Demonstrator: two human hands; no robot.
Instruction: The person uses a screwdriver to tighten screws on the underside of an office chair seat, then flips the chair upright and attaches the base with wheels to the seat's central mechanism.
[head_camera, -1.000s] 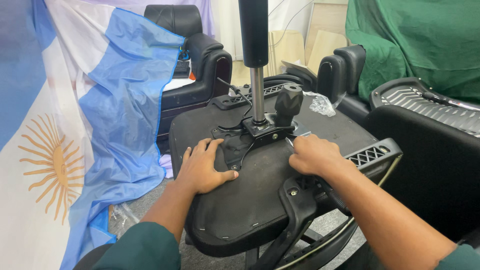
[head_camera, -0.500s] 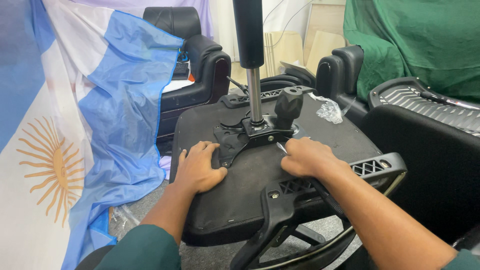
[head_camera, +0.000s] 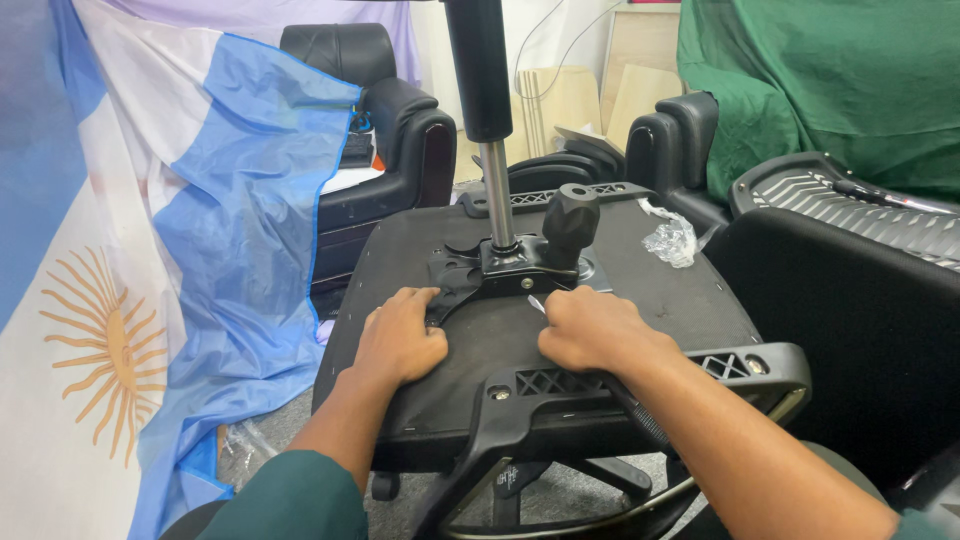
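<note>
Black seat underside (head_camera: 500, 345): both hands (head_camera: 400, 340) curled, pressing; gas cylinder (head_camera: 485, 120) upright behind.

Bright, even indoor light; sharp focus

This looks like a furniture workshop or storeroom: an upturned office chair seat (head_camera: 560, 330) with its gas cylinder (head_camera: 483, 90) up, several black armchairs (head_camera: 385, 130) crowded around, flat boards (head_camera: 560, 105) leaning on the wall, and a green cloth (head_camera: 830, 80) over stock.
</note>
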